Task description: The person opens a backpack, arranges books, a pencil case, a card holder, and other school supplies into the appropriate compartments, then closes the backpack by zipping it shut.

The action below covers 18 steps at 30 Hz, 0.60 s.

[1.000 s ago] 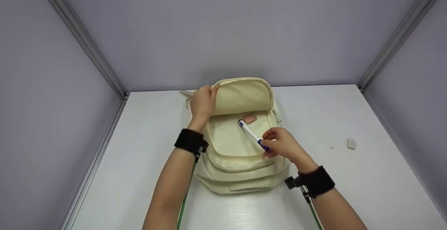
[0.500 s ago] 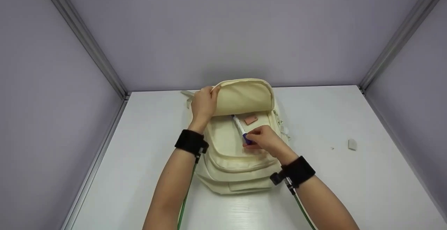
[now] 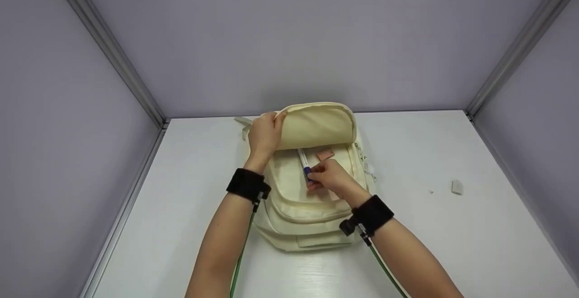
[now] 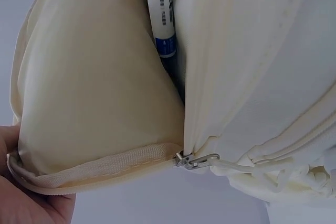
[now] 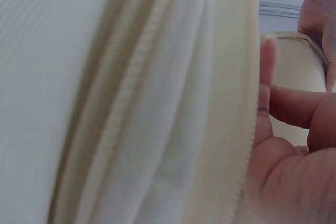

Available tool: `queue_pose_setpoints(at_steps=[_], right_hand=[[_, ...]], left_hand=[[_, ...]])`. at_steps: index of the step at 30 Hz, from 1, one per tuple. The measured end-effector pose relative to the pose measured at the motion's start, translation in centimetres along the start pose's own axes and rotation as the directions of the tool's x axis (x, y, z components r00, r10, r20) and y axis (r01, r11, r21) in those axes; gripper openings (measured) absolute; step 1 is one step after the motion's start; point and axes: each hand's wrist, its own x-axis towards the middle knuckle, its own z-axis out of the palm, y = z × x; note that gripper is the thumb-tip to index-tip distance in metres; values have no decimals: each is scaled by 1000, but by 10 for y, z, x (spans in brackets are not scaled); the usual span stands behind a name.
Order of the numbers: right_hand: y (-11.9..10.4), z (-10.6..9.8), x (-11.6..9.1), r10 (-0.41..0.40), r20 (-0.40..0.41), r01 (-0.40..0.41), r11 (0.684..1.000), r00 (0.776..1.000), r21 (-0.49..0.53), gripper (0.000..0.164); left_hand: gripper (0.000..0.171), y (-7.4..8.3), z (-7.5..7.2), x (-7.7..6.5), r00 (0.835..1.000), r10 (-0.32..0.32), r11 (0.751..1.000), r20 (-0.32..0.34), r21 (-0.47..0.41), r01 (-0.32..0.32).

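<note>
A cream backpack [image 3: 282, 228] lies on the white table with its front flap [image 3: 316, 126] folded up. My left hand [image 3: 266, 135] grips that flap by its upper left edge; fingers and thumb show on the zip edge in the left wrist view. My right hand [image 3: 334, 177] pinches a white marker [image 3: 303, 158] by its blue end, low over the opening. The marker's far tip goes out of sight under the flap. In the left wrist view, a blue-banded end [image 4: 166, 45] sits in the gap beside the flap. A small pink block [image 3: 325, 154] lies inside, near the right fingers.
On the table at right is a small pale piece [image 3: 457, 187], with a tiny scrap [image 3: 430, 191] beside it. Grey panels [image 3: 316, 40] close in the back and sides. A metal zip pull [image 4: 197, 161] hangs at the flap's corner.
The right hand has moved left and slightly up with the marker, whose tip has passed under the flap. The left hand keeps its grip on the flap almost unmoved.
</note>
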Motion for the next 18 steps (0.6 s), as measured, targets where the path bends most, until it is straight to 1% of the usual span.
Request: queue_pose_setpoints(at_steps=[4,8,10,12,13,15,18], right_hand=[[-2,8,3,-63,-7,63,995,998,74,34],[-3,15,3,-118,-12,119,982,993,143,39],[-4,18,2,-121,-12,121,978,993,170,40],[-4,20,2,-115,7,112,979,993,172,40],[-4,21,2,-113,24,108,982,993,155,39],[-3,21,2,-110,60,105,991,992,88,34],[-2,16,-1,-142,111,147,988,984,-40,28]], left_hand=[[49,0,0,0,1000,4,1000,3,6,-4],[49,0,0,0,1000,13,1000,5,6,-13],[48,0,0,0,1000,16,1000,6,7,-17],[48,-1,0,-1,1000,14,1000,9,6,-14],[48,-1,-1,-1,1000,12,1000,10,8,-12],[48,-2,-1,-1,1000,6,1000,8,9,-6],[48,-2,-1,-1,1000,-3,1000,3,8,3]])
